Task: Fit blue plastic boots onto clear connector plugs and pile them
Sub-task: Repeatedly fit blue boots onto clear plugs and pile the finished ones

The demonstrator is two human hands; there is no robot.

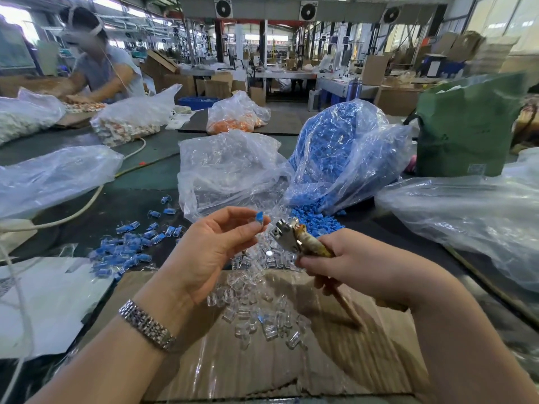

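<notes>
Blue boot (259, 217) pinched in L hand (210, 246) fingertips; R hand (347, 258) grips metal tool (287, 237), clear plugs (256, 313) on cardboard (379, 360) below.

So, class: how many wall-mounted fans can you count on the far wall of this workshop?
3, in a row high on the far wall: left fan, middle fan, right fan. More may be hidden.

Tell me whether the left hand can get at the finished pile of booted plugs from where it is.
Probably yes. The left hand pinches a blue boot, and the finished pile lies on the table just to its left, with nothing between them.
</notes>
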